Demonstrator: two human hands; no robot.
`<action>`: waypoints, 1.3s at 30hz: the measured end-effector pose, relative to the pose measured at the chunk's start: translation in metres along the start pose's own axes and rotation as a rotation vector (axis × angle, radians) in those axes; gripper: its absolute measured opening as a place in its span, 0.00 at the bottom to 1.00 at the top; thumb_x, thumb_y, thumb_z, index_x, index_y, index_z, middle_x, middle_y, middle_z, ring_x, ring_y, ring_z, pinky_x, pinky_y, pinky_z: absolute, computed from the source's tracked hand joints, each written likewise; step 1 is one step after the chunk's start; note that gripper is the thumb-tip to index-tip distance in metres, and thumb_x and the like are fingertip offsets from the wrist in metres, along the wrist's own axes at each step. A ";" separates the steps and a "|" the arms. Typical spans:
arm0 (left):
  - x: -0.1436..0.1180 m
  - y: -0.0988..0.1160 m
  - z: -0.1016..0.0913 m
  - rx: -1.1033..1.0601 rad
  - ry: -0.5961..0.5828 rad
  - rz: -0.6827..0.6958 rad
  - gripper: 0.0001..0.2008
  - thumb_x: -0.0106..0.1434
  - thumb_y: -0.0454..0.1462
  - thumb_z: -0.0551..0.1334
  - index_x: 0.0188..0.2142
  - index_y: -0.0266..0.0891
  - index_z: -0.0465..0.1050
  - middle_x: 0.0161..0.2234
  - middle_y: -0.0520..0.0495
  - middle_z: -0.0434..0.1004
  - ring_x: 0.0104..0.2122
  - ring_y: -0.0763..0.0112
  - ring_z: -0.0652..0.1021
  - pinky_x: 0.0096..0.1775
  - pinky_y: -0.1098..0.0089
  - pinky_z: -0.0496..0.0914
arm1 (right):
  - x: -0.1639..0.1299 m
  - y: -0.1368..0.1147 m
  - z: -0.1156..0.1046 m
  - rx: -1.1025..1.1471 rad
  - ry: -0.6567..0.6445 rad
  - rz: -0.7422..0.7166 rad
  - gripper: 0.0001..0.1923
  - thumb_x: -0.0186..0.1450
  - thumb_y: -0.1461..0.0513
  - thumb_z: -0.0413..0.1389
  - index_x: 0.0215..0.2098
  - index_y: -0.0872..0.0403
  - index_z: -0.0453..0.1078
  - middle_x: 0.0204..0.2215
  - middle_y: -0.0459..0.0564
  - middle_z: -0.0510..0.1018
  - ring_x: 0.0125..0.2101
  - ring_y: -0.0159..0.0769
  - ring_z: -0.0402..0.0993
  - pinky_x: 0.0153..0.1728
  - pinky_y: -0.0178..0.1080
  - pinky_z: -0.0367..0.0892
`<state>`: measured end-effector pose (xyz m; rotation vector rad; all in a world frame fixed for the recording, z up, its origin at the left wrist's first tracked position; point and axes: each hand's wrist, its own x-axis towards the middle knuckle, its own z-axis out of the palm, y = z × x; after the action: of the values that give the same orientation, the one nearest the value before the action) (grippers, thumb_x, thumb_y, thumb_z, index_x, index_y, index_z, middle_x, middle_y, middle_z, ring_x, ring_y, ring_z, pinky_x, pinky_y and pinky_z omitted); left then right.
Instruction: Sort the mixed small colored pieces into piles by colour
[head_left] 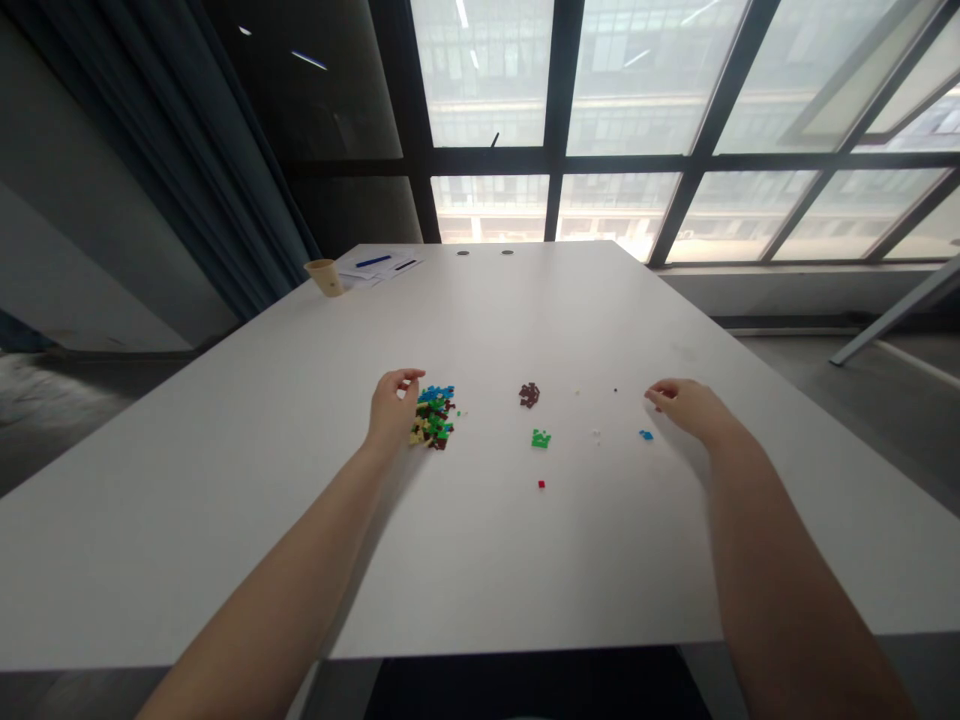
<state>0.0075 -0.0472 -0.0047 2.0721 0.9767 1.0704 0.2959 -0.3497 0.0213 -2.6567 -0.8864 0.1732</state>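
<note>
mixed bricks [434, 416] are being touched at their left edge by the left hand [392, 410], fingers curled loosely, nothing clearly gripped. right of that pile, brown pieces [529, 395], green pieces [541, 438] and a blue piece [646, 435] are lying on the white table [225, 480]. furthest right of the pile, the right hand [686, 403] is being held pinched; whether anything is gripped cannot be told.

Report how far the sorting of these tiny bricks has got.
Looks done: a brown cluster, a green cluster, and single red and blue pieces lie apart on the table. In hand: the left hand rests at the mixed pile; the right hand seems to pinch something red, too small to be sure. Left: most of the mixed pile.
</note>
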 end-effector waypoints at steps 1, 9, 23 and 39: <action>0.001 -0.005 0.000 0.139 -0.054 0.051 0.11 0.57 0.37 0.54 0.36 0.40 0.73 0.37 0.46 0.72 0.37 0.66 0.71 0.42 0.64 0.65 | -0.001 -0.003 0.000 0.000 0.038 -0.014 0.13 0.58 0.57 0.50 0.32 0.55 0.73 0.27 0.50 0.77 0.26 0.33 0.70 0.27 0.33 0.60; -0.002 -0.015 0.016 0.666 -0.296 0.168 0.13 0.60 0.39 0.53 0.39 0.48 0.75 0.47 0.48 0.71 0.46 0.56 0.66 0.39 0.60 0.62 | -0.006 -0.026 0.008 0.012 0.132 -0.071 0.14 0.58 0.55 0.50 0.31 0.53 0.74 0.25 0.49 0.76 0.26 0.34 0.69 0.27 0.33 0.59; -0.008 -0.001 0.016 0.675 -0.287 0.246 0.10 0.59 0.40 0.55 0.36 0.44 0.75 0.41 0.45 0.74 0.44 0.58 0.68 0.39 0.59 0.61 | -0.015 -0.053 0.016 0.068 0.104 -0.114 0.14 0.59 0.55 0.49 0.32 0.52 0.74 0.25 0.48 0.76 0.26 0.33 0.69 0.28 0.33 0.59; -0.007 -0.003 0.014 0.595 -0.236 0.302 0.07 0.55 0.35 0.58 0.26 0.41 0.75 0.33 0.40 0.75 0.41 0.51 0.71 0.39 0.51 0.62 | -0.032 -0.084 0.032 0.103 0.012 -0.288 0.13 0.60 0.57 0.48 0.30 0.51 0.74 0.24 0.47 0.76 0.25 0.31 0.67 0.28 0.33 0.58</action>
<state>0.0157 -0.0536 -0.0168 2.8279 0.9583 0.6922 0.2162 -0.2966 0.0209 -2.4004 -1.2082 0.1291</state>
